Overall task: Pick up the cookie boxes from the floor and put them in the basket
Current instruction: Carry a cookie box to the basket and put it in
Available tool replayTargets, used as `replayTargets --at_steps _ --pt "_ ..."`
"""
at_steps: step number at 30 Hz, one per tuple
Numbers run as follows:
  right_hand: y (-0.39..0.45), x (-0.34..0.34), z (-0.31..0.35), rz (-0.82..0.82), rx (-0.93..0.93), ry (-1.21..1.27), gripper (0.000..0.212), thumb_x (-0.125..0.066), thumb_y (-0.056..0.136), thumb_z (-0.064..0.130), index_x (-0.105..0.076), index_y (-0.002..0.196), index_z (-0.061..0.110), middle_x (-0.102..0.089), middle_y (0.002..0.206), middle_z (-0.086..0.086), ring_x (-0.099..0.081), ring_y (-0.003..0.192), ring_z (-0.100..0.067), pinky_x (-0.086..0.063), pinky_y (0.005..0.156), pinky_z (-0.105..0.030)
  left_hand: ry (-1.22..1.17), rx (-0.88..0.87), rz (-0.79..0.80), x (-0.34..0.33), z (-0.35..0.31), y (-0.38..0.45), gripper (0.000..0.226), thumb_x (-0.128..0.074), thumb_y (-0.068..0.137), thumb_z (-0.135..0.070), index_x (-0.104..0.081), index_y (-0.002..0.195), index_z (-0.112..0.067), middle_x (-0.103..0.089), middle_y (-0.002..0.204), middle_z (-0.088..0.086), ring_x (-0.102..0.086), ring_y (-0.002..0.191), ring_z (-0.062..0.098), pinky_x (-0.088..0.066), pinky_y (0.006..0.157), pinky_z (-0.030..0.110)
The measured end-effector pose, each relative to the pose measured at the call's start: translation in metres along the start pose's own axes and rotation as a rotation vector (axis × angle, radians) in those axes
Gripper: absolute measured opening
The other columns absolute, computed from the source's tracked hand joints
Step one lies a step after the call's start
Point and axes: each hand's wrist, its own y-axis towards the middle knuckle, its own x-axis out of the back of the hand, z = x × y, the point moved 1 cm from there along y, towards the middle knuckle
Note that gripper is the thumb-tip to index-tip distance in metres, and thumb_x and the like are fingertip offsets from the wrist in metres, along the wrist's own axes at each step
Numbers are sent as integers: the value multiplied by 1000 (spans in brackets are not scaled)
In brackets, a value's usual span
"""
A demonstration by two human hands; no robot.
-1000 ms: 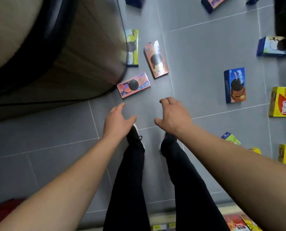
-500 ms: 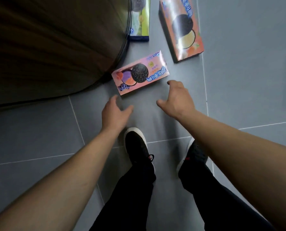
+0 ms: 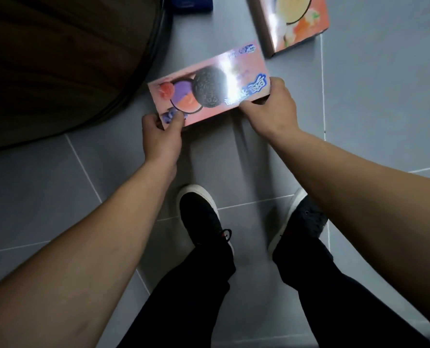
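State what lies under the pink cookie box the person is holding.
Grey floor tile shows below the pink cookie box, gripped by the left hand and right hand. The floor directly beneath is covered.

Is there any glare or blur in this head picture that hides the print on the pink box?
Head view: a white glare streak crosses the middle of the pink box and washes out its print; the orange box behind shows glare and blur too.

Left hand point(image 3: 161, 131) and right hand point(image 3: 271, 110) gripping pink cookie box point(image 3: 209, 87), possibly just off grey floor point(image 3: 384, 96)
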Motion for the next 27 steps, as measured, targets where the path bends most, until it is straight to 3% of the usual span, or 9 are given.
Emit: replayTargets --at_steps 3,5,8,11,14,18,21,23,27 --pt "-28 27 -11 8 -25 -46 51 -67 79 40 -55 121 15 -62 116 -2 -56 110 -20 -41 80 -25 -124 130 6 0 -10 -35 25 -67 87 -31 -44 93 -24 -67 95 0 -70 86 25 -56 78 37" --pt "-49 52 -13 -3 5 -98 59 -67 76 41 -53 126 14 -59 122 -4 -53 116 -22 -41 87 -26 -135 172 29 1 -20 -58 26 -68 88 -29 -46 98 -22 -68 92 1 -71 86 29 -58 79 40" --pt "-90 96 -11 -45 251 -397 91 -72 70 42 -33 147 14 -39 148 -8 -36 135 -29 -31 111 -39 -101 262 89 0 -37 -101 30 -69 87 -27 -53 112 -22 -68 92 3 -70 78 28 -60 76 41" --pt "-127 134 -7 41 444 -761 101 -78 69 38 -24 153 19 -25 158 -7 -20 145 -35 -15 119 -50 -63 356 154 0 -58 -147 15 -69 87 -29 -56 92 -24 -67 88 5 -67 72 26 -60 75 38" --pt "-158 168 -1 29 524 -887 85 -75 75 29 -32 147 18 -34 154 -7 -21 145 -37 -10 118 -53 10 412 224 6 -77 -198 20 -72 84 -34 -57 85 -21 -67 82 7 -67 69 25 -60 74 38" --pt "-203 219 15 -48 639 -878 46 -65 85 26 -51 127 14 -59 128 -7 -48 127 -35 -19 116 -55 119 409 264 22 -100 -267 29 -74 80 -44 -58 87 -21 -71 81 9 -70 67 26 -61 65 35" --pt "-244 258 31 7 637 -875 40 -68 82 28 -56 117 15 -63 117 -5 -56 110 -34 -27 110 -47 252 350 309 40 -122 -319 34 -64 83 -54 -56 95 -23 -73 89 7 -73 71 26 -61 64 37" --pt "-273 283 43 15 619 -871 38 -70 77 29 -58 111 15 -65 108 -5 -58 100 -34 -36 98 -42 401 237 292 54 -135 -351 51 -58 78 -64 -55 109 -23 -71 105 4 -73 78 26 -61 71 40" --pt "-333 329 78 27 599 -918 32 -66 77 24 -57 106 16 -63 99 -5 -56 92 -34 -35 83 -38 761 -298 265 85 -167 -418 84 -67 74 -58 -36 144 -22 -44 145 4 -47 129 23 -39 104 34"
